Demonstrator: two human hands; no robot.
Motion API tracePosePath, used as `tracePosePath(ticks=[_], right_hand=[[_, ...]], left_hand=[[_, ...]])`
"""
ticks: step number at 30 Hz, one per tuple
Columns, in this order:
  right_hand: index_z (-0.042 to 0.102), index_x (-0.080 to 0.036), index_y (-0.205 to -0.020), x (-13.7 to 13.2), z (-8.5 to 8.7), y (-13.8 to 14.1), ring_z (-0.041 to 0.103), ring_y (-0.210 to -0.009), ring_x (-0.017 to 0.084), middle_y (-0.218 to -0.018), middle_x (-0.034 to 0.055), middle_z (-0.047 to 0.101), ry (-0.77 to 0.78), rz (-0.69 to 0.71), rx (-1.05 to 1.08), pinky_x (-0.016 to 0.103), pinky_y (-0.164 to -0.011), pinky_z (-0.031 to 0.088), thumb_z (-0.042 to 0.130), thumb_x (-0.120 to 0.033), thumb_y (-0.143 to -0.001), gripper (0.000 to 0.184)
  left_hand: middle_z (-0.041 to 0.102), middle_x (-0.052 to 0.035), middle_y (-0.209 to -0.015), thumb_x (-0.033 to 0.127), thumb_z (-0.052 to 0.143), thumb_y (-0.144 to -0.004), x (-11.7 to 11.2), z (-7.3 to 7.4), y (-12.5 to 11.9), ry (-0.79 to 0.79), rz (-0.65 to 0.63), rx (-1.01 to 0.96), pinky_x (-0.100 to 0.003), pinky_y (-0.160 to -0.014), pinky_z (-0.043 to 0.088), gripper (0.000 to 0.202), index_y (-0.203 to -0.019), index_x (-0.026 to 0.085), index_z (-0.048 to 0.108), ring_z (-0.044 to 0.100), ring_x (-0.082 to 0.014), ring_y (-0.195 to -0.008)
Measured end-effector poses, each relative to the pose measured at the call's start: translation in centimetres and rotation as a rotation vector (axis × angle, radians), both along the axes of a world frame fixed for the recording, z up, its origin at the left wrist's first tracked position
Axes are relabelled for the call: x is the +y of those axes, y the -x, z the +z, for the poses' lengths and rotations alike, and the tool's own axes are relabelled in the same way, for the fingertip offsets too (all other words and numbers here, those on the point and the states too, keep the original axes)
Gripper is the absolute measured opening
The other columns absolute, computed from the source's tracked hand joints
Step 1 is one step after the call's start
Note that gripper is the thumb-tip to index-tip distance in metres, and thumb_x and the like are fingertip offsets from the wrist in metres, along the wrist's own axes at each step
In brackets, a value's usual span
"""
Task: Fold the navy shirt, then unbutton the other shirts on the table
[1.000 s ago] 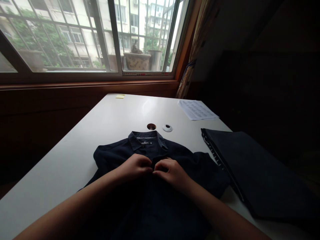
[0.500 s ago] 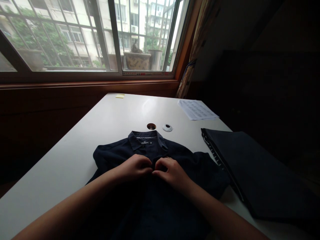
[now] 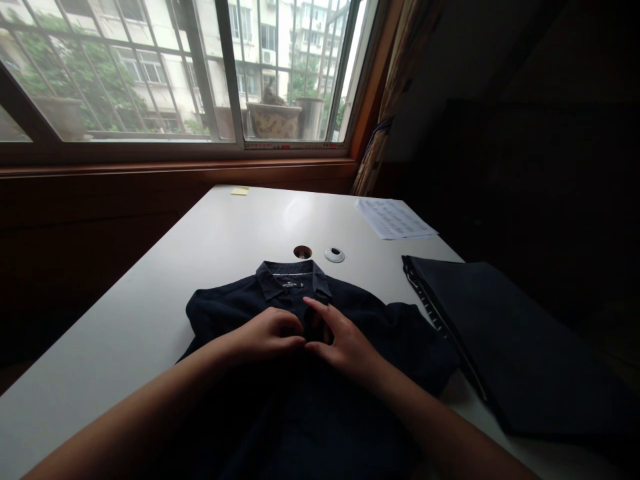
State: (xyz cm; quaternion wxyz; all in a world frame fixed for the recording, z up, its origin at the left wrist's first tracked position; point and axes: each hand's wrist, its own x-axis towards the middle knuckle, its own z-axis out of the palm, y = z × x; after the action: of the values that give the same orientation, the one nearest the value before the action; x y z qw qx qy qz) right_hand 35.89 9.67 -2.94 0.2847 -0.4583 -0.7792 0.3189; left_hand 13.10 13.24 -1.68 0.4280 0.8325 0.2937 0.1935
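A dark navy collared shirt [image 3: 295,407] lies front up, its collar [image 3: 273,287] toward the far side and a label showing inside the neck. My left hand [image 3: 273,335] is closed in a pinch on the shirt's front opening, just below the collar. Beside it, my right hand [image 3: 346,340] has its index finger lifted and spread away from the thumb, with a gap between them. The right thumb tip rests close to the left thumb at the shirt front. Any button there is too dark to make out.
The shirt lies on a white table [image 3: 125,307]. To the right is a large dark flat fabric piece [image 3: 520,340] with a light-marked edge. Farther back are printed papers [image 3: 395,220], a yellow sticky note [image 3: 240,191], a cable hole [image 3: 303,253] and its round cover [image 3: 335,255].
My right index finger has lifted away from the thumb and stretched toward the collar, opening the pinch. The left hand stays nearly still on the shirt front.
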Motion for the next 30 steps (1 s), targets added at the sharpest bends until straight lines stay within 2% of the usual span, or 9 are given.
tracePosePath(ticks=[4, 8, 11, 14, 19, 21, 26, 28, 30], right_hand=[[0.057, -0.031, -0.132, 0.01, 0.36, 0.02, 0.057, -0.076, 0.016, -0.104, 0.0018, 0.058, -0.014, 0.000, -0.051, 0.031, -0.073, 0.050, 0.078, -0.024, -0.079, 0.057], [0.046, -0.032, -0.143, 0.03, 0.16, -0.05, 0.057, -0.074, 0.015, -0.103, 0.0011, 0.061, -0.006, 0.008, -0.077, 0.032, -0.074, 0.050, 0.077, -0.021, -0.078, 0.073], [0.035, -0.033, -0.151, 0.00, -0.04, -0.15, 0.059, -0.089, 0.020, -0.110, 0.0028, 0.062, -0.063, 0.036, -0.142, 0.035, -0.085, 0.049, 0.074, -0.017, -0.079, 0.083], [0.040, -0.034, -0.149, -0.02, -0.11, -0.22, 0.059, -0.102, 0.023, -0.118, 0.0046, 0.060, -0.119, 0.070, -0.220, 0.039, -0.093, 0.046, 0.070, -0.016, -0.081, 0.077], [0.050, -0.033, -0.140, 0.13, -0.14, -0.35, 0.059, -0.100, 0.022, -0.113, 0.0040, 0.059, -0.120, 0.080, -0.273, 0.037, -0.091, 0.046, 0.070, -0.018, -0.082, 0.064], [0.048, -0.033, -0.143, 0.20, -0.21, -0.42, 0.058, -0.097, 0.022, -0.112, 0.0036, 0.059, -0.119, 0.088, -0.272, 0.036, -0.090, 0.046, 0.070, -0.018, -0.083, 0.065], [0.027, -0.031, -0.155, 0.20, -0.22, -0.48, 0.056, -0.101, 0.022, -0.113, 0.0043, 0.060, -0.154, 0.142, -0.281, 0.039, -0.093, 0.042, 0.066, -0.016, -0.086, 0.080], [0.029, -0.031, -0.154, 0.15, -0.03, -0.45, 0.055, -0.102, 0.022, -0.113, 0.0043, 0.061, -0.154, 0.161, -0.303, 0.040, -0.093, 0.041, 0.065, -0.016, -0.087, 0.078], [0.039, -0.030, -0.148, 0.10, 0.24, -0.40, 0.055, -0.103, 0.023, -0.113, 0.0040, 0.062, -0.147, 0.170, -0.322, 0.039, -0.092, 0.040, 0.065, -0.017, -0.087, 0.067]], left_hand=[[0.066, -0.0017, -0.078, 0.033, 0.057, -0.096, -0.08, 0.27, 0.12, 0.089, -0.001, -0.002, -0.020, -0.061, 0.043, 0.026, -0.087, 0.013, 0.070, 0.060, -0.0125, -0.069], [0.065, -0.0032, -0.080, 0.037, 0.055, -0.098, -0.04, 0.40, 0.13, 0.099, -0.030, -0.018, -0.021, -0.062, 0.044, 0.033, -0.084, 0.012, 0.071, 0.061, -0.0127, -0.070], [0.066, -0.0053, -0.085, 0.040, 0.053, -0.099, 0.03, 0.40, 0.06, 0.088, -0.073, -0.048, -0.022, -0.064, 0.045, 0.039, -0.080, 0.011, 0.071, 0.061, -0.0130, -0.072], [0.066, -0.0058, -0.083, 0.038, 0.052, -0.100, 0.00, 0.40, -0.05, 0.068, -0.073, -0.046, -0.022, -0.065, 0.046, 0.041, -0.076, 0.011, 0.070, 0.061, -0.0128, -0.070], [0.065, -0.0045, -0.079, 0.034, 0.056, -0.098, -0.03, 0.47, -0.08, 0.010, -0.075, -0.062, -0.022, -0.068, 0.046, 0.035, -0.075, 0.012, 0.070, 0.062, -0.0135, -0.073], [0.067, -0.0053, -0.082, 0.032, 0.058, -0.097, 0.06, 0.42, -0.01, 0.022, -0.080, -0.078, -0.023, -0.070, 0.047, 0.030, -0.080, 0.012, 0.073, 0.064, -0.0145, -0.075], [0.072, -0.0084, -0.090, 0.030, 0.065, -0.092, 0.25, 0.15, 0.11, 0.047, -0.088, -0.093, -0.025, -0.073, 0.050, 0.022, -0.095, 0.012, 0.075, 0.067, -0.0180, -0.081], [0.072, -0.0084, -0.091, 0.030, 0.067, -0.091, 0.24, 0.08, 0.12, 0.048, -0.088, -0.094, -0.026, -0.075, 0.050, 0.021, -0.095, 0.012, 0.076, 0.067, -0.0187, -0.083], [0.072, -0.0079, -0.090, 0.031, 0.068, -0.090, 0.20, 0.09, 0.12, 0.044, -0.084, -0.086, -0.026, -0.075, 0.050, 0.020, -0.093, 0.013, 0.076, 0.067, -0.0186, -0.083]])
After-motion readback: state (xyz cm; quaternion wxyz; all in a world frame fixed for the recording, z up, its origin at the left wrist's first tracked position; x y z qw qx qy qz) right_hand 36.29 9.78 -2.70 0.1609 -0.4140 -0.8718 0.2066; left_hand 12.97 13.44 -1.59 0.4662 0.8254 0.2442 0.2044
